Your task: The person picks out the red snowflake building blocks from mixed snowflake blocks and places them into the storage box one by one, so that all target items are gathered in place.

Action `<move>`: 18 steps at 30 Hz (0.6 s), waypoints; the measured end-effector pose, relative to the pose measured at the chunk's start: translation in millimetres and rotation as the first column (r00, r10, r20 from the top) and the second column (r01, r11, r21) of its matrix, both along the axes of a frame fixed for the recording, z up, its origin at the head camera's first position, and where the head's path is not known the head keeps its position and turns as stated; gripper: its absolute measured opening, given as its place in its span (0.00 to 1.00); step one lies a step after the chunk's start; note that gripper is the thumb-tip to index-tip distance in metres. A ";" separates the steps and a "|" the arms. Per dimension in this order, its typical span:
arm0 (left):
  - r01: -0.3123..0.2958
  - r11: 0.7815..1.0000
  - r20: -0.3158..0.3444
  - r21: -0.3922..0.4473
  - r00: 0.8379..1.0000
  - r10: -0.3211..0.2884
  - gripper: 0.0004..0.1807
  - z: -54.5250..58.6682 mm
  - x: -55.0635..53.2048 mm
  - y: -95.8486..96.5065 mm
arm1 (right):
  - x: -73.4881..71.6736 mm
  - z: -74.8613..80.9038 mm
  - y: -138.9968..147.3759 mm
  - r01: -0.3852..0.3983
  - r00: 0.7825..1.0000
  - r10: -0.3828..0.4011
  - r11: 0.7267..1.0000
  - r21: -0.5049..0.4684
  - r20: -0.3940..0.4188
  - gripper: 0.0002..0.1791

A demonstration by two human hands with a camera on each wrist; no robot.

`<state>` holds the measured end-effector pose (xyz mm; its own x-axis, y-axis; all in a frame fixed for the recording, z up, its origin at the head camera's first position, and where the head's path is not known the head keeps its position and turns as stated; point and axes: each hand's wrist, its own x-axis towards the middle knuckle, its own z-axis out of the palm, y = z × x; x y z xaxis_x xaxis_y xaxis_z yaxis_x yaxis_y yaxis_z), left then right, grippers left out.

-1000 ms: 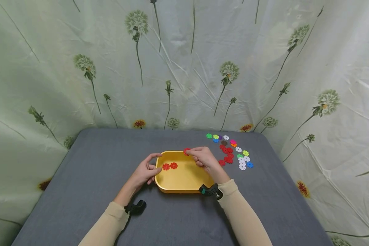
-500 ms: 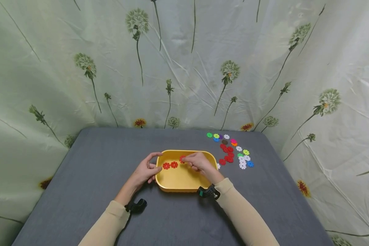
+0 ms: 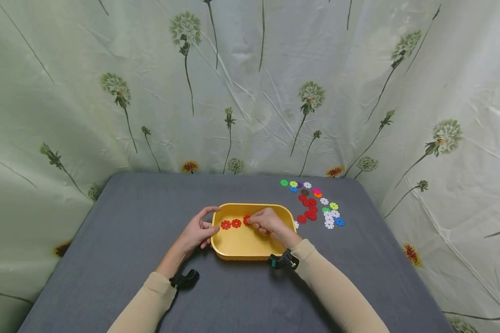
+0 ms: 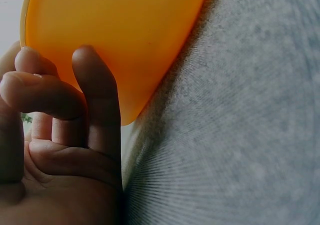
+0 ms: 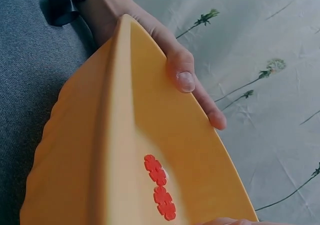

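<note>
A yellow plastic tray (image 3: 250,243) sits on the grey cloth. My left hand (image 3: 196,232) grips its left end, thumb over the rim and fingers against the outer wall (image 4: 135,30). Inside the tray, two red flower-shaped plastic discs (image 3: 231,224) lie side by side; the right wrist view shows these red discs (image 5: 160,187) flat on the tray floor. Between thumb and forefinger, my right hand (image 3: 271,223) pinches a third red disc (image 3: 246,220), low inside the tray and right of the pair. Fingers partly hide that disc.
Right of the tray, several red discs (image 3: 310,210) lie in a cluster. Around them are white discs (image 3: 329,221), a blue disc (image 3: 339,222), and green, yellow, pink, orange and brown ones. A flowered curtain (image 3: 250,92) hangs behind the table.
My right hand has brought the red disc from the tray's back rim leftward and down to beside the two red discs. My left hand keeps its grip on the tray.
</note>
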<state>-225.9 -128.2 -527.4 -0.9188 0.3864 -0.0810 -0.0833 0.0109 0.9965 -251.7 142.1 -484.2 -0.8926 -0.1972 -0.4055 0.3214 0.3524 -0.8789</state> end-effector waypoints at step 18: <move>-0.001 1.000 -0.012 0.003 1.000 0.002 0.35 -2.2 -0.4 -0.5 | 2.3 7.7 -7.5 -0.004 0.996 0.019 0.987 0.159 -0.093 0.11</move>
<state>-226.3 -128.7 -529.7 -0.9202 0.3852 -0.0690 -0.0714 0.0081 0.9974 -249.5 134.6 -476.5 -0.9262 -0.1471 -0.3473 0.2358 0.4929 -0.8375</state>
